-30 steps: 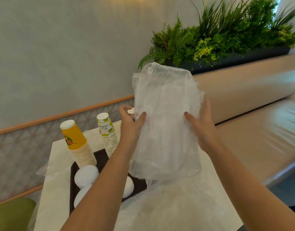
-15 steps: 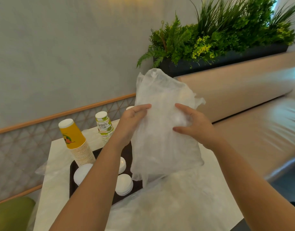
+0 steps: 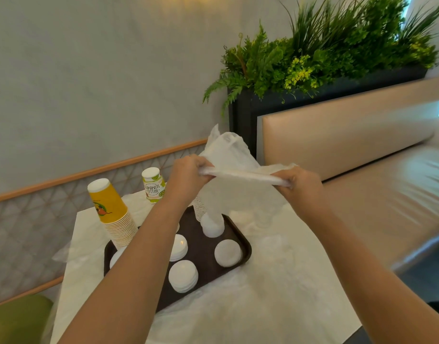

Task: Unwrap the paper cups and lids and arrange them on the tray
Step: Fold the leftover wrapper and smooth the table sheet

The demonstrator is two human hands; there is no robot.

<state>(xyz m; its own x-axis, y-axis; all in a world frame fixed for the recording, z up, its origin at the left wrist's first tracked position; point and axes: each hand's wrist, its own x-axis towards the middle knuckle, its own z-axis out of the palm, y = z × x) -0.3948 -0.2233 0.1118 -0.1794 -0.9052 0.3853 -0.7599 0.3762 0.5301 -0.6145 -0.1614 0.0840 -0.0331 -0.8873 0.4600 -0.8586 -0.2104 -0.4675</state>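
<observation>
I now fold the empty plastic wrapper (image 3: 238,170) flat above the tray (image 3: 243,240), my left hand (image 3: 188,178) and right hand (image 3: 299,183) both gripping it, so the unwrapping seems finished.

tray (image 3: 243,240) lies on tabletop (image 3: 275,294). cup stacks (image 3: 114,214) stand along its far-left edge; lid stacks (image 3: 183,275) lie nearer. both hands hold plastic wrap (image 3: 238,175) above tray's far-right corner.

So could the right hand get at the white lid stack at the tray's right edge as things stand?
Probably not at once: the right hand and left hand both grip the plastic wrap stretched between them. The lid stack itself lies uncovered on the tray, so once the wrap is dropped the way looks free.
</observation>
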